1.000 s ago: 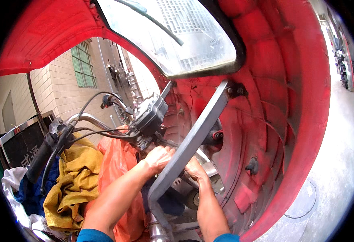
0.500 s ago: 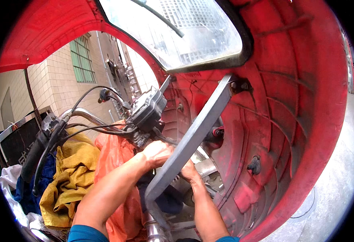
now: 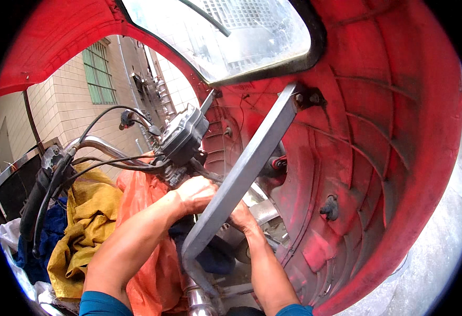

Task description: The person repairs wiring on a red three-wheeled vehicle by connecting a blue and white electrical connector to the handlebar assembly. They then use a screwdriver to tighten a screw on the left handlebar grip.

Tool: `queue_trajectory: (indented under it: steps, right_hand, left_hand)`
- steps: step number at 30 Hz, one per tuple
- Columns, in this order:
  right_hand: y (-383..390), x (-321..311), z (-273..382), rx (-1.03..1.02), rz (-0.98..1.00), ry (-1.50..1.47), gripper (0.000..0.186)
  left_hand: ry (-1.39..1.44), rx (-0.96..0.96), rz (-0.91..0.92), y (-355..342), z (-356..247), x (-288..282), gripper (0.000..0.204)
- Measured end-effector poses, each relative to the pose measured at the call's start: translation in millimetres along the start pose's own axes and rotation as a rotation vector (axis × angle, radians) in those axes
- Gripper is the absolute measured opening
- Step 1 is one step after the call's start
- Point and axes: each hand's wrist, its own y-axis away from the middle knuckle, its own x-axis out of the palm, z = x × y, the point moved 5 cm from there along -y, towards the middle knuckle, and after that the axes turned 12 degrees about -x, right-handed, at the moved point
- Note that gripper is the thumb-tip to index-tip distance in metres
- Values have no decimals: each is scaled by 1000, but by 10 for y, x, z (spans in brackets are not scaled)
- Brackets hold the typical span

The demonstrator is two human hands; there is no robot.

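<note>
Grey metal bar [image 3: 246, 162], left hand [image 3: 195, 194] curled beside it, right hand [image 3: 243, 216] partly behind — grips unclear

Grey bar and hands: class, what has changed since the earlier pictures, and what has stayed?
The left hand, right hand, grey bar and handlebar appear higher and further left in the picture, seemingly from camera movement. No grasp or release shows clearly. Both hands stay close to the bar, one visible either side.

Yellow cloth [image 3: 86, 218], orange sheet [image 3: 154, 282] — support beneath hidden.
</note>
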Motion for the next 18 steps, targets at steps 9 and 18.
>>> queue_trajectory:
  steps: [9,18]
  right_hand:
    - [-12,19,-86,31,-6,-69,34]
    - [-13,-4,-40,-63,51,187,35]
  left_hand:
    - [-30,103,-23,-27,61,82,12]
    - [-55,37,5,-36,7,-14,16]
